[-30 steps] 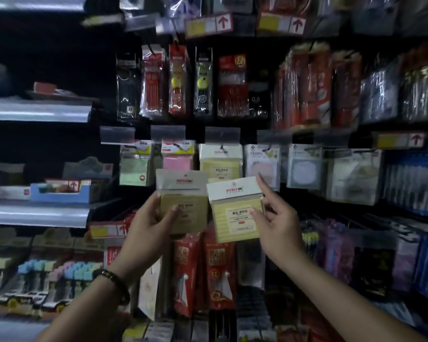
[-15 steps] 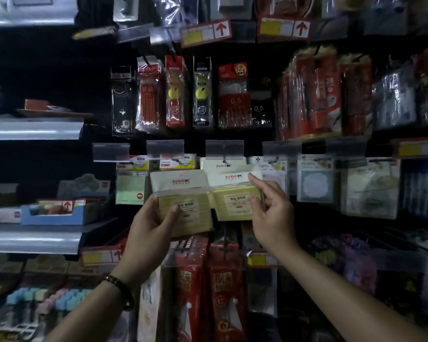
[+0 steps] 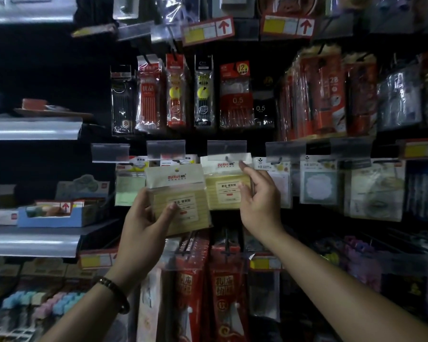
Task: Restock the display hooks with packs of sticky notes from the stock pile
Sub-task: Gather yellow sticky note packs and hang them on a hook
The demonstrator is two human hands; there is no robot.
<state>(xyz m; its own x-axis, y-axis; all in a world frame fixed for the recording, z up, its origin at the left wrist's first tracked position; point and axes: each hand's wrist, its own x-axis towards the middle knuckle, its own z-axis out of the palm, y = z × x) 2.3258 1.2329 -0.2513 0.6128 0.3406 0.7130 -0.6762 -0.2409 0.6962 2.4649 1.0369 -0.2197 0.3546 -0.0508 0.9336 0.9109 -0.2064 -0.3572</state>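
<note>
Yellow sticky notes fill two clear plastic packs with white card tops. The left hand [image 3: 143, 225] grips the nearer pack [image 3: 181, 201] at its lower left corner, thumb laid across the front, and holds it slightly tilted in front of the rack. Just to its right, the right hand [image 3: 260, 201] pinches the second pack [image 3: 223, 191] by its right edge, thumb on the front and forefinger stretched up to the white top. That top sits at the hook [image 3: 226, 158] under a clear label holder [image 3: 226, 149]; whether the hole is over the hook I cannot tell. Behind the left hand's pack hangs a green pack [image 3: 126, 191] of pale notes. Right of the right hand hang clear bags [image 3: 318, 183] holding white shaped pads. Below both hands hang red packs [image 3: 193, 280]. Well to the left of the left hand, a blue cardboard tray [image 3: 50, 218] stands on a shelf [image 3: 32, 240], its contents too blurred to name.
</note>
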